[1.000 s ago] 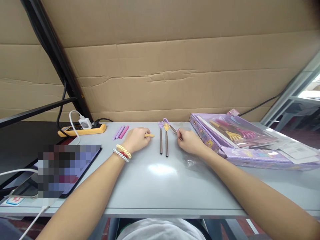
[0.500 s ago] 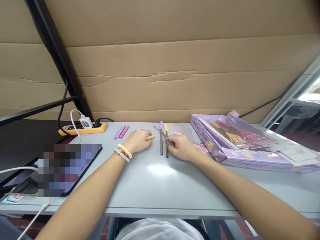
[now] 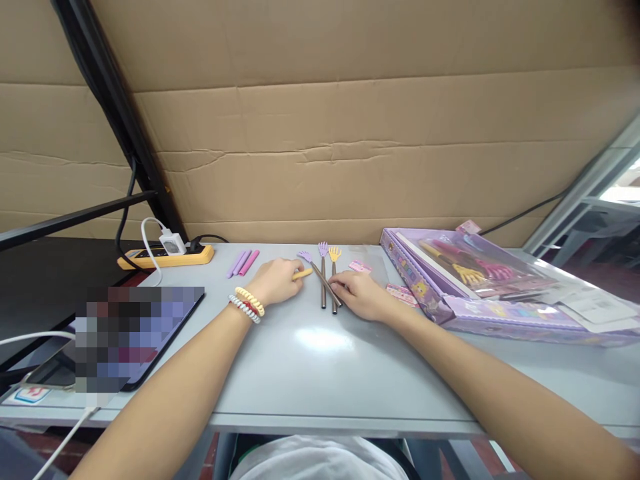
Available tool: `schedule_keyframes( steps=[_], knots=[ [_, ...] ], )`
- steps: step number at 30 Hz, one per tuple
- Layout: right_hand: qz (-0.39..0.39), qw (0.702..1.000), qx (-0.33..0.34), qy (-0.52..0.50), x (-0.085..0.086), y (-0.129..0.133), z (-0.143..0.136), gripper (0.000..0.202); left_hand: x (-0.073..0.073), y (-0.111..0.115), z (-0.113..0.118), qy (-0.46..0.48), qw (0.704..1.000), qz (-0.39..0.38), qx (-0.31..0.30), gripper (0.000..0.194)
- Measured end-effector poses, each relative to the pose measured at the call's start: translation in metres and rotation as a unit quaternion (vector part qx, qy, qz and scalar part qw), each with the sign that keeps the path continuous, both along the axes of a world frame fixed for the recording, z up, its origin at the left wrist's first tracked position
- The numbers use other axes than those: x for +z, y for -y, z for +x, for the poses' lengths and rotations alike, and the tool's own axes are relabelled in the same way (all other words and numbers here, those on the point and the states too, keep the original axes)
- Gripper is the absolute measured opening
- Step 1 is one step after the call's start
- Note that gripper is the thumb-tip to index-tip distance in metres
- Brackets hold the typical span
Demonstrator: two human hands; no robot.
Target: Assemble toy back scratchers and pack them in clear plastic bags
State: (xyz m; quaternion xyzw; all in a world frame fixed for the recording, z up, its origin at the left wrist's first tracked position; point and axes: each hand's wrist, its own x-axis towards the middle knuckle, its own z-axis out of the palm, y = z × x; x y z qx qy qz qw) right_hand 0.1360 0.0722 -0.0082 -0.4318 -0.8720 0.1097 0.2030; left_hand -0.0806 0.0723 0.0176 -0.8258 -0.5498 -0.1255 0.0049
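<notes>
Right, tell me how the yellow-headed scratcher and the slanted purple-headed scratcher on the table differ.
Colour: the yellow-headed scratcher has a yellow head; the slanted purple-headed scratcher has a light purple one.
Pose: the yellow-headed scratcher points nearly straight away from the person; the slanted purple-headed scratcher lies diagonally, its head toward the left hand.
Shared: both have claw-like heads and dark, slim shafts.

We observe bright illumination, a glare patch [image 3: 324, 340] on the tabletop [image 3: 280, 387], soft shadow near the right hand [image 3: 357, 293], pixelation over the tablet [image 3: 145, 340] and a dark, blurred upper-right corner
</notes>
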Motion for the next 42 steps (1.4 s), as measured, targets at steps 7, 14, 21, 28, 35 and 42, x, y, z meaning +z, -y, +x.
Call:
schedule_keyframes(
  steps=[7,14,21,28,35,42],
  knots=[
    [-0.019,0.998,-0.024,0.049,0.005,0.001,0.001,0.031,0.0,0.001,0.0,0.001,1.0,-0.008,0.003,0.025],
    [-0.02,0.981,-0.157,0.11,0.007,0.002,-0.001,0.01,0.0,0.0,0.0,0.015,1.0,0.005,-0.005,0.024],
    [-0.042,0.962,-0.218,0.156,0.01,0.006,-0.003,0.036,0.0,0.001,0.001,0.055,0.997,0.048,-0.027,0.022],
    [-0.054,0.966,-0.194,0.161,0.009,0.002,0.0,0.036,-0.002,-0.002,0.001,0.142,0.986,0.077,-0.048,0.016],
    [-0.001,0.983,-0.175,-0.05,0.013,-0.004,0.006,0.036,0.004,0.003,0.003,0.189,0.976,0.083,-0.074,0.027],
    [-0.08,0.942,-0.11,-0.305,0.013,-0.008,0.016,0.029,0.004,0.004,0.003,0.233,0.968,0.072,-0.056,0.014]
  ],
)
